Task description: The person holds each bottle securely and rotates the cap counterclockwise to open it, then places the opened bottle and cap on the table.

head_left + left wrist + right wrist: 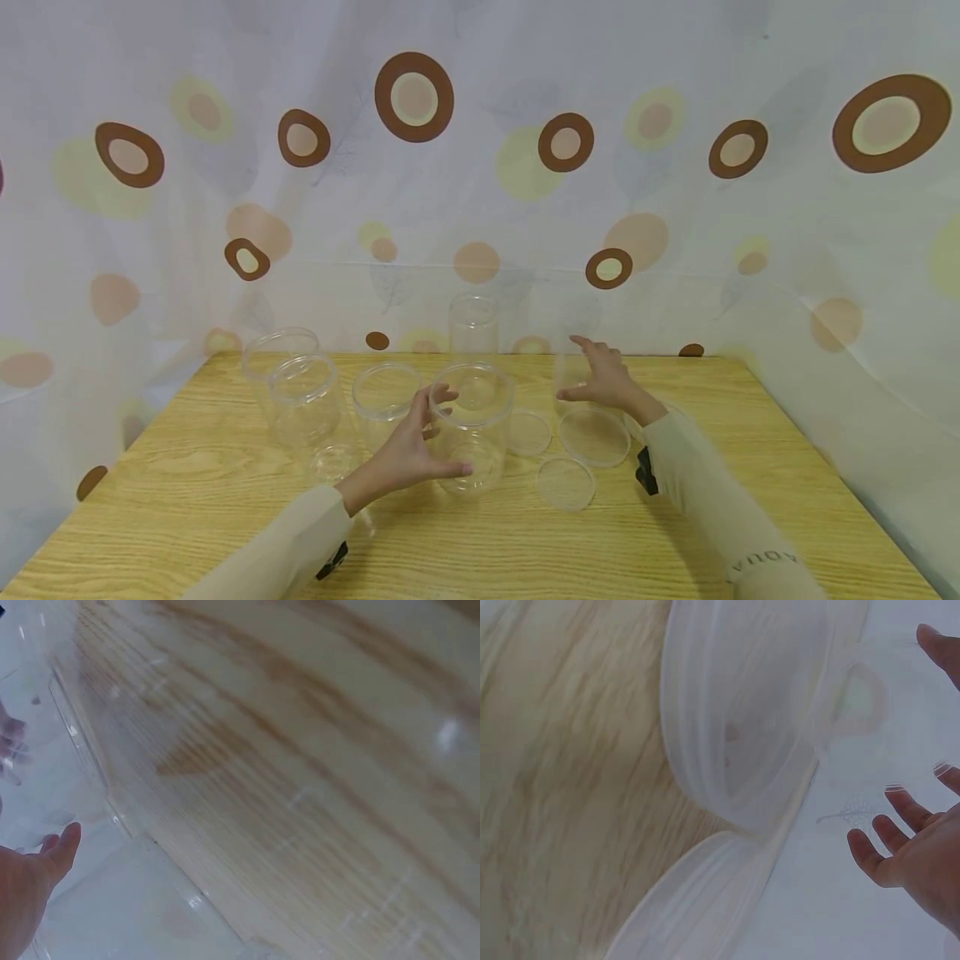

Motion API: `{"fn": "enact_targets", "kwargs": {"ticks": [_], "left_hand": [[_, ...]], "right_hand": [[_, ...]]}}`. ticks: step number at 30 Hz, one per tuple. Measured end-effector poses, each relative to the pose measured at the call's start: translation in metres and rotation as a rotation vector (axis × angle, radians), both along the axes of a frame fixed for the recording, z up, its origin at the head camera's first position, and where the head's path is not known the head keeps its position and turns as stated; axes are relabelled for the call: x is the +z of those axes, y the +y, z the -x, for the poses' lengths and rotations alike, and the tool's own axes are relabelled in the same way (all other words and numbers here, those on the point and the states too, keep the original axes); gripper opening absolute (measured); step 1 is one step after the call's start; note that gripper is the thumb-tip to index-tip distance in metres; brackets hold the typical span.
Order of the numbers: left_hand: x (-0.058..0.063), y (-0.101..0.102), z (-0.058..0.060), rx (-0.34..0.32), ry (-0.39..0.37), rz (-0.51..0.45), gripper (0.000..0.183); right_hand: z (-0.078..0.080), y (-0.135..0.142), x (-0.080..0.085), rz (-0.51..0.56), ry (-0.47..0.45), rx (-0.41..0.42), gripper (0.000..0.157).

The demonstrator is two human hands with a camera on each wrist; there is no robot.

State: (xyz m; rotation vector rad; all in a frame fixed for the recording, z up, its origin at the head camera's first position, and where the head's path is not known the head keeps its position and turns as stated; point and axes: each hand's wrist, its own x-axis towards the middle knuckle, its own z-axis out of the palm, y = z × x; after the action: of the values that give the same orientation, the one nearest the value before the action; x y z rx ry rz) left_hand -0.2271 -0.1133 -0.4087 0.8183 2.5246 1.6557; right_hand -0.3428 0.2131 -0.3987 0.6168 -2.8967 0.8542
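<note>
Several clear round jars stand on the wooden table in the head view. My left hand (408, 454) is curled round a wide clear jar (480, 450) at the middle, thumb across its near side and fingers at its far side. Further back, my right hand (606, 377) holds a faint, tall clear jar (570, 367) between thumb and fingers. In the right wrist view, the right fingers (900, 817) curve around that see-through jar (885, 697). Clear round lids (566, 485) lie flat between the hands, closest to the right one.
To the left stand more clear jars (303, 408), with another jar (386, 408) beside my left hand. A narrow jar (474, 329) stands at the back. Behind the wooden table (187, 500) hangs a pale curtain (480, 208) with round patterns.
</note>
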Motion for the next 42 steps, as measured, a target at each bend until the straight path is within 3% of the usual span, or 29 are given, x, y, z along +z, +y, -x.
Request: {"fn": "enact_targets", "kwargs": {"ticks": [9,17,26,30,34,37,42], "left_hand": [[-0.001,-0.002,0.002,0.027,0.002,0.034,0.105],[-0.001,-0.002,0.001,0.057,0.018,0.050,0.105],[-0.001,-0.001,0.000,0.052,0.021,0.035,0.104],[0.009,0.002,-0.007,0.055,0.005,0.036,0.103],[0.006,0.001,-0.006,0.057,-0.001,0.033,0.104],[-0.002,-0.002,0.000,0.059,0.015,0.028,0.106],[0.002,-0.003,0.000,0.046,0.025,0.010,0.107]], "right_hand": [[0.006,-0.008,-0.002,-0.097,-0.005,-0.006,0.091],[0.012,-0.013,-0.008,-0.164,-0.073,-0.017,0.086],[0.013,-0.014,-0.010,-0.173,-0.134,-0.008,0.088],[0.013,-0.012,-0.012,-0.165,-0.159,-0.002,0.088],[0.014,-0.011,-0.014,-0.164,-0.164,0.004,0.089],[0.015,-0.011,-0.014,-0.156,-0.163,0.005,0.090],[0.014,-0.009,-0.011,-0.146,-0.145,0.009,0.088]]}}
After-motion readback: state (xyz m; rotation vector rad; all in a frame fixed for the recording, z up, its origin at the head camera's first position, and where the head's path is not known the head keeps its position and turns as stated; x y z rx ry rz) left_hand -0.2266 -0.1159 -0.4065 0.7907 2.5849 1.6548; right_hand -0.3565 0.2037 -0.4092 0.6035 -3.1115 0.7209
